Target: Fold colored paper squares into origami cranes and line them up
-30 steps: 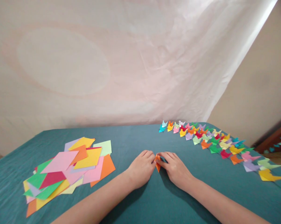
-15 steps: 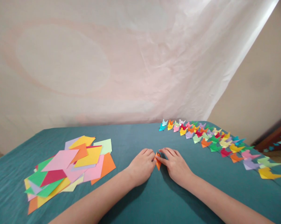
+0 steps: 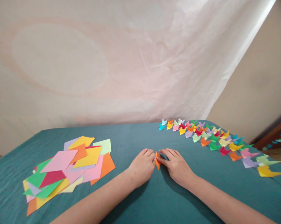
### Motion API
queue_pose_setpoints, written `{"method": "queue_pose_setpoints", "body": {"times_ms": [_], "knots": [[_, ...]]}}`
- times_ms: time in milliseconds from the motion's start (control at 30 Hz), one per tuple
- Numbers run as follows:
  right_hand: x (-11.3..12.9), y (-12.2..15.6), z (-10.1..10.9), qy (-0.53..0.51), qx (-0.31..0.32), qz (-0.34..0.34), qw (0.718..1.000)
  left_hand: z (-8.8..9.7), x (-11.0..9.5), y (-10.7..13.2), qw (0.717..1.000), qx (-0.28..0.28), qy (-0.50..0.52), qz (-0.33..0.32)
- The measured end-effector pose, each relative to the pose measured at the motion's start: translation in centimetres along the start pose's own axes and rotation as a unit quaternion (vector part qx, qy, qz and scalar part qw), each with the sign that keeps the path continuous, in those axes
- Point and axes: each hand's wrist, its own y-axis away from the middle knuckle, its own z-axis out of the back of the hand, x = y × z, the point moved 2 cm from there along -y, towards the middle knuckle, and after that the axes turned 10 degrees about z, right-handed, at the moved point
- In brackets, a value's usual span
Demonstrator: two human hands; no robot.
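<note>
A small folded orange paper piece [image 3: 157, 160] lies on the teal cloth between my two hands. My left hand [image 3: 141, 166] presses on its left side with the fingers curled together. My right hand [image 3: 176, 165] pinches its right side, fingers closed over the fold. Most of the piece is hidden under my fingertips; only a narrow orange point shows.
A loose pile of coloured paper squares [image 3: 65, 168] lies at the left on the teal-covered table [image 3: 135, 137]. Several folded paper birds [image 3: 212, 140] stand in rows at the right, running toward the table's right edge. A pale sheet [image 3: 107, 62] hangs behind.
My hands and the orange piece have stayed almost in place, shifting only slightly away from me. The grip looks the same.
</note>
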Motion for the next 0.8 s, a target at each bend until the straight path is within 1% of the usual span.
{"method": "queue_pose_setpoints", "body": {"times_ms": [100,200,367,467,667,800], "knots": [[0.18,0.14,0.06,-0.001,-0.024,0.029,0.999,-0.01,0.04,-0.01,1.000,0.001,0.001,0.000],[0.32,-0.02,0.22,0.000,-0.022,0.044,0.999,-0.06,0.03,-0.04,1.000,0.004,0.001,0.001],[0.28,-0.48,0.57,0.003,0.014,0.041,0.999,-0.07,-0.05,-0.05,1.000,0.006,0.000,0.009],[0.05,-0.49,0.75,0.003,0.024,0.036,0.999,-0.01,-0.09,-0.05,1.000,0.009,0.001,0.013],[-0.45,0.01,0.68,0.007,0.031,0.036,0.999,-0.15,0.06,-0.01,1.000,0.001,0.015,0.016],[-0.37,0.15,0.35,0.000,0.018,0.039,0.999,-0.59,0.27,0.09,0.999,-0.008,0.046,0.020]]}}
